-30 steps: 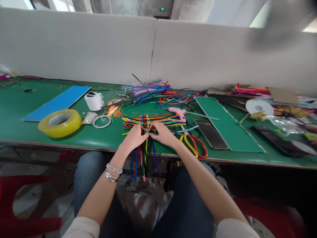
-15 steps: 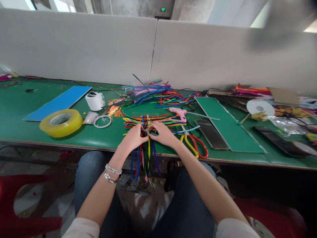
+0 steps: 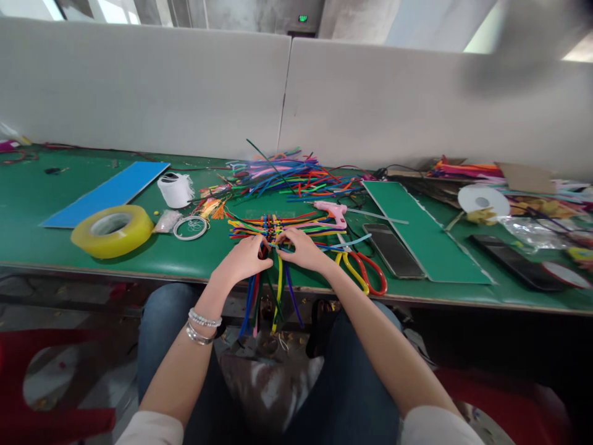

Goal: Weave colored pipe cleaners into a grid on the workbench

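A woven patch of coloured pipe cleaners (image 3: 270,225) lies at the front edge of the table, with loose ends spreading left and right. Several strands, among them a yellow pipe cleaner (image 3: 279,290), hang down over the edge. My left hand (image 3: 244,256) is curled at the near left of the weave, thumb and fingers closing on strands there. Opposite it, my right hand (image 3: 303,250) pinches at the near right, where a light blue pipe cleaner (image 3: 356,241) runs out sideways. The fingertips partly hide what they grip.
Right of the weave lie a pink glue gun (image 3: 334,212), scissors (image 3: 370,272), a phone (image 3: 393,250) and a green board (image 3: 435,247). To the left are yellow tape (image 3: 88,238), a white spool (image 3: 175,191) and a blue board (image 3: 109,194). Loose pipe cleaners (image 3: 287,176) pile up behind.
My left hand has shifted slightly left and down, away from my right hand. The hanging strands have swung, some to the left. My right hand stays almost in place.
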Tool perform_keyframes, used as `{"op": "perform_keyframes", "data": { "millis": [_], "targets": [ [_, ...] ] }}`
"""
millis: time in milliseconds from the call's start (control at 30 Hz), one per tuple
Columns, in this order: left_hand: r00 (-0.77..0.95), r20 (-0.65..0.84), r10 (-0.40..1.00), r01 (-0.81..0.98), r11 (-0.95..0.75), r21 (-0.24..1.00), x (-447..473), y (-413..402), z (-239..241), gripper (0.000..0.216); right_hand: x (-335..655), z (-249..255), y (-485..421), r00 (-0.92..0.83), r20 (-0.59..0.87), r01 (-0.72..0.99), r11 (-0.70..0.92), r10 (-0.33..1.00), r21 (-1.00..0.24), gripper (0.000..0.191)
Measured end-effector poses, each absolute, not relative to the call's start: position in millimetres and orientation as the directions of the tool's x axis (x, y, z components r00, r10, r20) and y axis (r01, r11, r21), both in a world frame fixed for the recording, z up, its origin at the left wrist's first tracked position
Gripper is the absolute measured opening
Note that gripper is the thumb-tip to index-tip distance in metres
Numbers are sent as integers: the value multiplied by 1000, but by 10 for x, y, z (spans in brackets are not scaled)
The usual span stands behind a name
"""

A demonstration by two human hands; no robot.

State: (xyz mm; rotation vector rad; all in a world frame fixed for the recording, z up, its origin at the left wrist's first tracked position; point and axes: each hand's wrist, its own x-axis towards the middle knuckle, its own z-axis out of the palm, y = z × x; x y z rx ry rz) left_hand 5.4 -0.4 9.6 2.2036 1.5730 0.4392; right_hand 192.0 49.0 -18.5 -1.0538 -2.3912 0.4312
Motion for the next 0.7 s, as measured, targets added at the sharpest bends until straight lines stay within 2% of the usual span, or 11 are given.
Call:
{"op": "perform_keyframes", "data": {
  "millis": [100, 233, 367, 533, 600, 700],
  "targets": [
    [366, -44, 930, 819, -299, 490, -26, 2, 119, 32, 1919, -188, 496, -581, 303, 605, 649, 756, -461, 19],
    [490, -240, 838, 794, -315, 520, -169, -39, 218, 42, 1923, -199, 503, -587, 321, 589, 664, 744, -461, 18],
    [547, -324, 772, 802, -373, 466, -265, -113, 330, 45, 1924, -192, 497, -587, 310, 585, 656, 748, -477, 18],
    [531, -167, 831, 753, -373, 542, -142, -104, 245, 38, 1916, -177, 488, -584, 310, 585, 654, 750, -480, 19],
    [437, -85, 895, 767, -322, 555, -27, -64, 153, 32, 1915, -172, 487, -587, 305, 587, 654, 750, -478, 18],
    [281, 72, 957, 827, -280, 488, 123, 3, 35, 26, 1914, -172, 489, -590, 287, 596, 647, 755, -476, 18]
  ]
}}
